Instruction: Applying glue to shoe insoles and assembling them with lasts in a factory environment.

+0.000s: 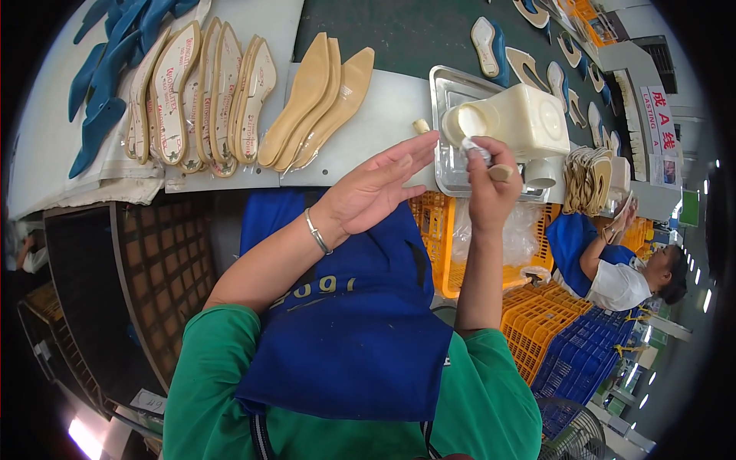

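My right hand (492, 184) grips a brush (501, 173) with a pale handle; its white-coated tip is beside the mouth of a cream plastic jug (529, 119). The jug lies on its side in a shallow metal tray (440, 88), and white liquid shows in its opening. My left hand (372, 185) is held out flat above the table's near edge, fingers stretched and holding nothing. Left of it, several tan insoles (307, 100) lie overlapped, beside a row of insoles with red print (175, 84).
Blue shoe uppers (100, 115) are heaped at the far left. A dark green conveyor belt (391, 38) carries shoe pieces at the back. A pale stub (420, 125) lies left of the tray. Orange crates (537, 322) stand below right, near a co-worker (625, 268).
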The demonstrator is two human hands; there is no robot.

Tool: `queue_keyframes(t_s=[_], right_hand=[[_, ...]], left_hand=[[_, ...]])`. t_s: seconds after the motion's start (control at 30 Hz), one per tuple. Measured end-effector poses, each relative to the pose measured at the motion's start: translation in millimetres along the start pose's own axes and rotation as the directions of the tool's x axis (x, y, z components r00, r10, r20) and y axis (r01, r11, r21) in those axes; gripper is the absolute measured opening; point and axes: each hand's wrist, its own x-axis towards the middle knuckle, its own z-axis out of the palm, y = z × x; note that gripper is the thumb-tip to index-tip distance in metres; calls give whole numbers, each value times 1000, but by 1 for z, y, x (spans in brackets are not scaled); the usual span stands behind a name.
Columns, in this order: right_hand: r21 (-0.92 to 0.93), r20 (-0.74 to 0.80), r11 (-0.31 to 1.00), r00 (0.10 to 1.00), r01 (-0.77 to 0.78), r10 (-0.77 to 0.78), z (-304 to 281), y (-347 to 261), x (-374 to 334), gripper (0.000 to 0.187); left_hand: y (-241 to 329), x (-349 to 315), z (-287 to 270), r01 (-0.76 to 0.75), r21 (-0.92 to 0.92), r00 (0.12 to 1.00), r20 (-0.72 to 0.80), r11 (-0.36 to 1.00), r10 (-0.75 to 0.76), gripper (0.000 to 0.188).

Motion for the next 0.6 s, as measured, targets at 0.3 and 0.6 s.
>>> queue_keyframes(t_s=[0.3, 0.6], right_hand=[[23, 235, 998, 970, 58, -62, 7, -2, 4, 18], [-451, 234, 847, 953, 281, -192, -34, 46, 3, 15]], left_hand=[[-4, 4, -8, 41, 36, 999, 17, 998, -42, 55], [9, 3, -18, -54, 375, 970, -199, 925, 137, 33]])
